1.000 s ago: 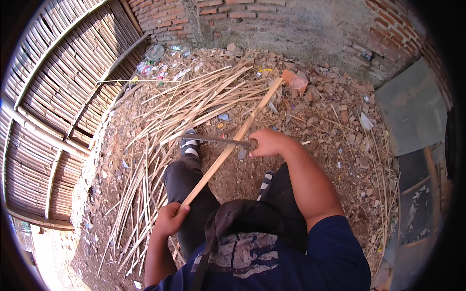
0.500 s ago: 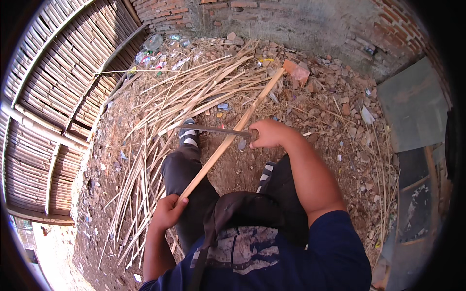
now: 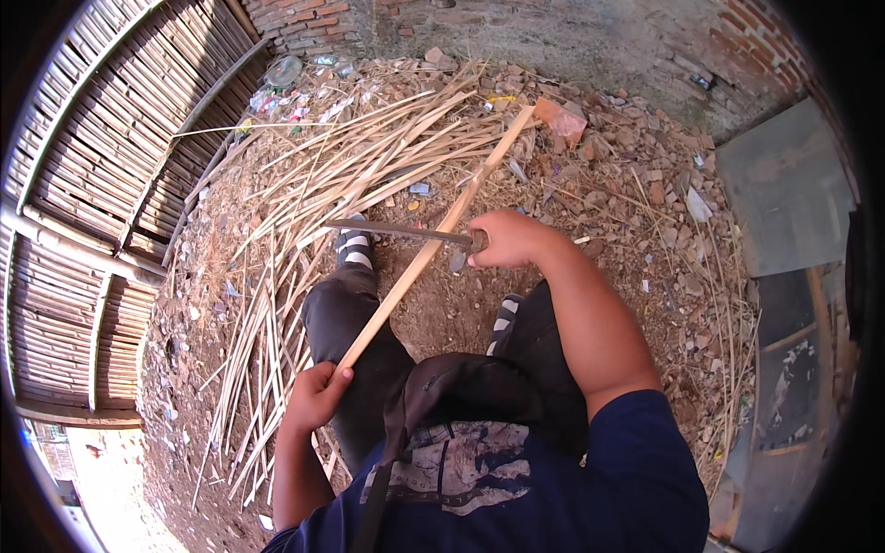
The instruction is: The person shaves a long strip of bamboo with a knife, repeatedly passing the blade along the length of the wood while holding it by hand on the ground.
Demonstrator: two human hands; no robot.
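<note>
My left hand (image 3: 316, 394) is closed around the near end of a long pale bamboo slat (image 3: 396, 297). The slat slants away over my left thigh, its far end beside a reddish brick chunk (image 3: 560, 122). My right hand (image 3: 504, 239) grips the short handle of a machete (image 3: 396, 229), fingers wrapped around it. Its dark, narrow blade points left and lies across the slat at about mid-length. The tip reaches over my left foot in a striped sock (image 3: 354, 249). Whether the edge bites into the slat cannot be made out.
A heap of thin split strips (image 3: 369, 175) covers the ground ahead and to the left. Rubble and litter (image 3: 636, 194) lie along a brick wall (image 3: 553, 46). A bamboo-pole wall (image 3: 101, 138) stands at left, grey panels (image 3: 788, 184) at right. A dark bag (image 3: 470, 392) rests on my lap.
The view has tilted slightly, so the scene sits higher in the picture. My right hand and the machete have moved a little farther away along the slat. Both grips are unchanged.
</note>
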